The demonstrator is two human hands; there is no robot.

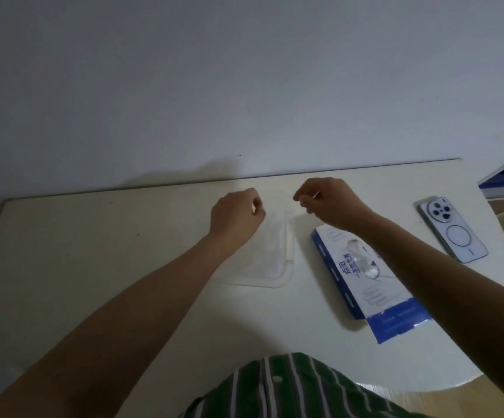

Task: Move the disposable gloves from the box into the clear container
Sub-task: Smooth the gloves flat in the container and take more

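Pinching with curled fingertips, the right hand (326, 203) is holding a thin, nearly see-through glove (284, 233) over the clear container (274, 284). The left hand (238, 214) is curling beside it, and I cannot tell whether it is holding anything. The blue box (362, 267) is lying just right of the container, and bare table (93, 251) is stretching away to the left.

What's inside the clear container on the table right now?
Thin, crumpled clear film, likely gloves, lies in the clear container. The left hand and forearm hide part of it.
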